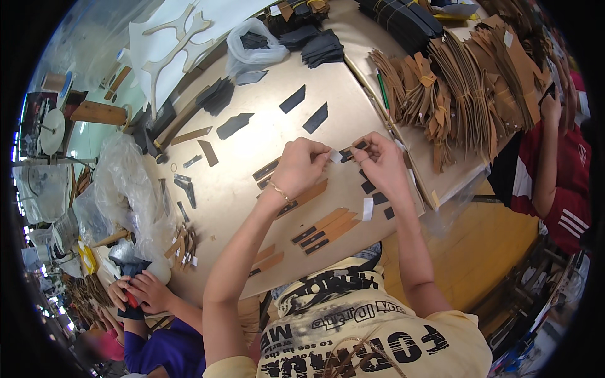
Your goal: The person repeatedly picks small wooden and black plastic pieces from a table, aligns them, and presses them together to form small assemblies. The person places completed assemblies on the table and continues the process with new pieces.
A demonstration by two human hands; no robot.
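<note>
Fingertips meet over the worktop (217, 186): your left hand (299, 165) pinches a small white slip (335, 155) between thumb and forefinger, while your right hand (386, 167) pinches a narrow dark strip (346, 154), the two pieces meeting between your hands. If, as it appears, the step is parting slip from strip, a firm right grip close to the meeting edge should steady the work, with the left grip drawing the slip back low and slowly so that neither piece tears or curls; whether they are stuck together or merely overlap, you cannot tell from here. Fingertips are best placed away from the dark face, in case it is tacky. The strip, held at the far side of the brown strips (329, 228) with dark ends, slants up toward your right, slim and straight-sided, nearly black, with brown showing along its edge by your right fingers; its far end is partly covered by them. The slip is pale, plain and thin, apparently paper. Another white piece (368, 209) lies nearer you, just beside the brown strips.
</note>
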